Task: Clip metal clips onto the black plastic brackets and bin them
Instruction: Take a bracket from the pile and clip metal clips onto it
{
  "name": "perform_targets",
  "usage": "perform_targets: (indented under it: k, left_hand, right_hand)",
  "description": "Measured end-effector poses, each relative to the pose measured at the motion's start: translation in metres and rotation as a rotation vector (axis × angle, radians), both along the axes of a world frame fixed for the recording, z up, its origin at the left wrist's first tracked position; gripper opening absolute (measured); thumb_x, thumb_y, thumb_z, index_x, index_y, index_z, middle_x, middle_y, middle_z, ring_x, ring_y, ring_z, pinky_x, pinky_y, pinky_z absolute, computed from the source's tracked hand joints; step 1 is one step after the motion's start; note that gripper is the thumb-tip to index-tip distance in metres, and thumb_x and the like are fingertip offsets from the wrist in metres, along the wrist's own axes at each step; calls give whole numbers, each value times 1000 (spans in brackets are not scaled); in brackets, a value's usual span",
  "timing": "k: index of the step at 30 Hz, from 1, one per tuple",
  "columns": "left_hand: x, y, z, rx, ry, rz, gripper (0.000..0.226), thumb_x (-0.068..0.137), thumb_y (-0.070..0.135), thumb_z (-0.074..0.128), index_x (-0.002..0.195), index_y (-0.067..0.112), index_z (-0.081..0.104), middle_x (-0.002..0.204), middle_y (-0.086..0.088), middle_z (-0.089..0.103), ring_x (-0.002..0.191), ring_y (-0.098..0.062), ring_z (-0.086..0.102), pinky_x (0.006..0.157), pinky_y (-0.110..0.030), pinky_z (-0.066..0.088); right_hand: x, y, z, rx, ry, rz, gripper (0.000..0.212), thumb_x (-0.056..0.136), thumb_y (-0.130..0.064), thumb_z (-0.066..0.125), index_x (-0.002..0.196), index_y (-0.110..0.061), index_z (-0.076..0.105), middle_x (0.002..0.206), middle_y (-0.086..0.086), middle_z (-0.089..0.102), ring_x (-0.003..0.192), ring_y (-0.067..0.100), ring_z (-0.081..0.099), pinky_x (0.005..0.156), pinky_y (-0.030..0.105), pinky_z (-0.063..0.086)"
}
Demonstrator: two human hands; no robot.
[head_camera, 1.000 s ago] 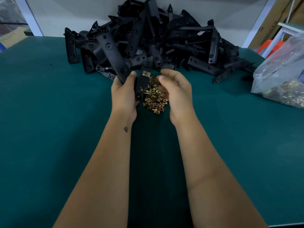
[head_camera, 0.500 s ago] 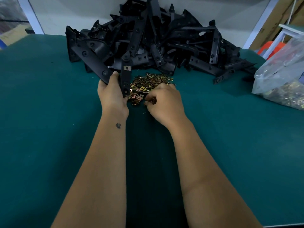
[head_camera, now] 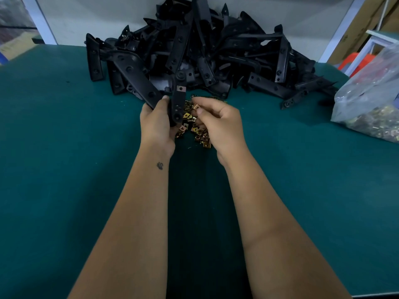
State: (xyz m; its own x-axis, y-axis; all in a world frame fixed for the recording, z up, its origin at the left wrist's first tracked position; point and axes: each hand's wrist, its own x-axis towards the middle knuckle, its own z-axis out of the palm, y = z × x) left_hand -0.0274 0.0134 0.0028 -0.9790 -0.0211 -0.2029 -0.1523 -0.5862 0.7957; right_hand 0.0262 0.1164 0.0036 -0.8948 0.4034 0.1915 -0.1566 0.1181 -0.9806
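L hand (head_camera: 156,124) grip clamped on black bracket (head_camera: 179,102) w/ one clip on; R hand (head_camera: 218,124) pinching metal clip (head_camera: 196,107) over clip pile (head_camera: 194,128) on desk (head_camera: 64,147).

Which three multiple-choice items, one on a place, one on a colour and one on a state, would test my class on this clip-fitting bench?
1. Where does the loose heap of small brass-coloured metal clips lie?
A. under the hands
B. inside a bin
C. on a shelf

2. What colour is the table mat?
A. red
B. dark green
C. white

3. What is the right hand doing?
A. lying flat
B. pinching one clip
C. gripping a bracket

Answers: 1 A, clips show between both hands; 2 B, the mat is green throughout; 3 B, thumb and forefinger hold a clip beside the long black plastic bracket in the left hand.
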Motion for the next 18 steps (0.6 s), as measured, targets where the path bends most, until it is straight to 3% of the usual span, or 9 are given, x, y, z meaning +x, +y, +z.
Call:
perform_targets:
  k: [4, 9, 18]
  left_hand:
    - [-1, 4, -3, -23, 20, -39, 5, 100, 15, 55, 95, 17, 54, 84, 2, 66, 68, -8, 64, 56, -21, 51]
    - [-2, 7, -6, -19, 51, -75, 3, 100, 15, 53, 97, 16, 54, 79, 3, 69, 64, -8, 68, 59, -25, 53]
    - [-2, 8, -7, -4, 51, -77, 4, 101, 15, 53, 97, 17, 54, 84, 2, 67, 64, -7, 66, 57, -23, 52]
  right_hand:
    - [1, 1, 3, -139, 12, -17, 20, 92, -1, 62, 101, -15, 73, 90, 5, 74, 68, 3, 64, 66, 16, 52]
    - [2, 1, 5, -276, 24, -12, 12, 91, -2, 66, 100, -10, 68, 95, 16, 74, 81, 22, 72, 73, 28, 58]
    - [2, 2, 5, -343, 49, 20, 13, 93, 1, 60, 99, -10, 66, 94, 15, 75, 83, 23, 74, 73, 28, 59]
